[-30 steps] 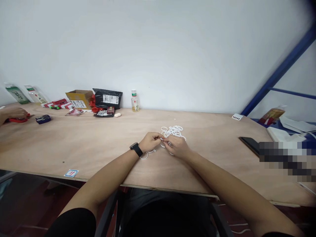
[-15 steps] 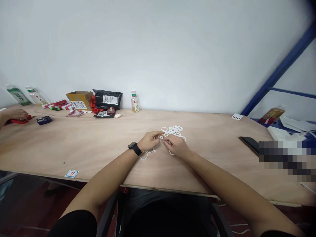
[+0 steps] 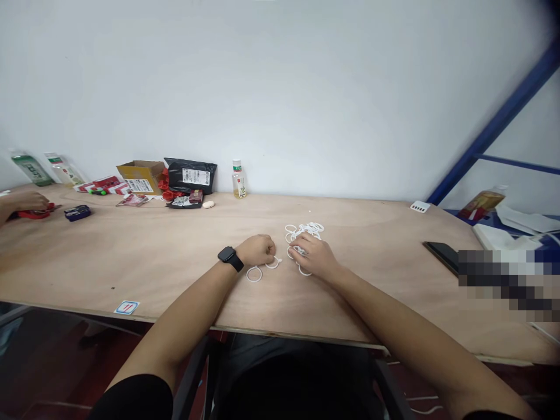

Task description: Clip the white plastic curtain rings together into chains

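Note:
A heap of thin white rings (image 3: 306, 231) lies mid-table on the plywood table (image 3: 175, 256). My right hand (image 3: 314, 255) rests on the near side of the heap, fingers curled onto the rings. My left hand (image 3: 258, 251), with a black watch (image 3: 229, 257) on its wrist, is closed just left of the heap. Its fingertips pinch a white ring (image 3: 273, 263) down at the table. A second loose white ring (image 3: 254, 274) lies beside it, nearer to me.
Another person's hand (image 3: 21, 202) holds something red at the far left, by a dark blue case (image 3: 77, 212). At the back stand a cardboard box (image 3: 139, 176), a black bag (image 3: 191, 175) and a small bottle (image 3: 238, 179). A black phone (image 3: 443, 252) lies right.
My hands have parted: the left moved left and down to the table with a ring beside the loose one. The right stayed at the heap.

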Tool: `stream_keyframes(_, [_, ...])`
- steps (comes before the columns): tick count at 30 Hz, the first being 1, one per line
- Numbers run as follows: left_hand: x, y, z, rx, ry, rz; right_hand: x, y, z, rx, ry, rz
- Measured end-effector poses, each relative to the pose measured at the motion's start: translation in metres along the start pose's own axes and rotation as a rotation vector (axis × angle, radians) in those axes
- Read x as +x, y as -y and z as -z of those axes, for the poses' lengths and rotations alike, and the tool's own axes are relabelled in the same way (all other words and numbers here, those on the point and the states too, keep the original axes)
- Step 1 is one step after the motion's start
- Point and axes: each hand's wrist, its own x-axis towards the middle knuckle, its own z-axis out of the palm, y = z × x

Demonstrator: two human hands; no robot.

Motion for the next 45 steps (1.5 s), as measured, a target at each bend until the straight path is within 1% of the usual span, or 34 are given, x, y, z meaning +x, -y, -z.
stream_keyframes(3, [0.001, -0.008, -0.001, -0.043, -0.129, 0.030, 0.000, 0.002, -0.001, 0.045, 0.069, -0.013])
stream_keyframes(7, [0.003, -0.019, -0.004, -0.104, -0.302, -0.028, 0.002, 0.001, 0.000, 0.103, 0.145, -0.125])
stream_keyframes(9, [0.003, -0.022, -0.005, -0.117, -0.361, -0.063, 0.003, 0.001, 0.001, 0.168, 0.165, -0.156])
stream_keyframes(11, [0.003, -0.025, -0.006, -0.130, -0.389, -0.089, 0.004, 0.000, 0.001, 0.255, 0.164, -0.172])
stream_keyframes(15, [0.002, -0.026, -0.006, -0.183, -0.355, -0.089, 0.003, 0.001, 0.000, 0.435, 0.126, -0.219])
stream_keyframes(18, [0.003, -0.027, -0.006, -0.185, -0.339, -0.101, 0.003, 0.002, 0.001, 0.503, 0.104, -0.211])
stream_keyframes(22, [0.003, -0.027, -0.008, -0.163, -0.356, -0.118, 0.003, 0.001, 0.002, 0.502, 0.086, -0.176])
stream_keyframes(27, [0.002, -0.026, -0.009, -0.191, -0.329, -0.124, 0.003, 0.001, 0.003, 0.483, 0.083, -0.143])
stream_keyframes(34, [0.004, -0.028, -0.013, -0.201, -0.223, -0.168, 0.001, 0.001, -0.004, 0.380, -0.014, -0.137])
stream_keyframes(36, [0.005, -0.029, -0.016, -0.212, -0.196, -0.187, 0.001, 0.001, -0.006, 0.391, -0.030, -0.094])
stream_keyframes(38, [0.006, -0.029, -0.017, -0.214, -0.194, -0.192, 0.001, 0.000, -0.006, 0.402, -0.031, -0.030])
stream_keyframes(40, [0.006, -0.027, -0.015, -0.197, -0.230, -0.155, 0.002, 0.001, -0.004, 0.366, -0.063, 0.009])
stream_keyframes(43, [0.006, -0.020, -0.011, -0.130, -0.322, -0.016, 0.002, 0.006, 0.000, 0.256, -0.157, 0.015])
stream_keyframes(44, [0.006, -0.016, -0.009, -0.105, -0.346, 0.034, 0.002, 0.010, 0.001, 0.235, -0.152, 0.039])
stream_keyframes(45, [0.006, -0.012, -0.008, -0.082, -0.362, 0.078, 0.001, 0.015, 0.002, 0.225, -0.116, 0.087])
